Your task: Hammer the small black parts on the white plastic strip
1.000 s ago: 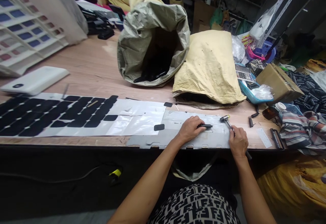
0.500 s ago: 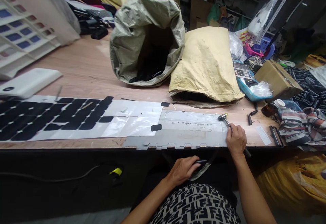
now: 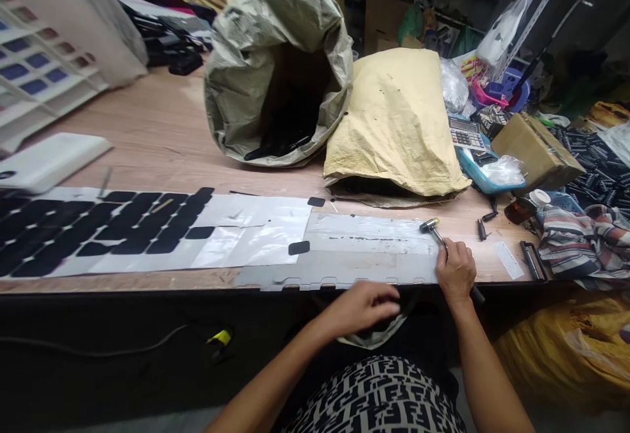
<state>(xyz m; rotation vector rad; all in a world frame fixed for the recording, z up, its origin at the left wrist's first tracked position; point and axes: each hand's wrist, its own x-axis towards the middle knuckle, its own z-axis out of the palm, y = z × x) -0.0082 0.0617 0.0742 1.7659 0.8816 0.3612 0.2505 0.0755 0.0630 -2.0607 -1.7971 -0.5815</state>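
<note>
My right hand [image 3: 455, 271] is closed around the handle of a small hammer [image 3: 430, 225], whose metal head with a yellow face lies over a grey-white sheet [image 3: 367, 261] at the table edge. The dark handle end sticks out below my wrist. My left hand [image 3: 365, 307] is just below the table edge, above a pale-rimmed bag [image 3: 377, 340] in my lap. Its fingers are bent and apart, and I see nothing between them. Left of the sheet, rows of flat black rounded pieces [image 3: 132, 223] lie on white paper [image 3: 246, 249]; one loose black piece [image 3: 298, 248] sits near the sheet.
An open grey sack [image 3: 221, 92] with black items inside stands behind, beside a yellow sack [image 3: 394, 118]. To the right are a calculator [image 3: 465, 134], a cardboard box [image 3: 539, 151], a brown bottle [image 3: 526, 208] and a striped cloth [image 3: 571, 243]. A white crate [image 3: 59, 92] stands left.
My left hand has risen slightly toward the table edge, and the black piece in its fingers is no longer visible there. My right hand still grips the hammer in nearly the same place.
</note>
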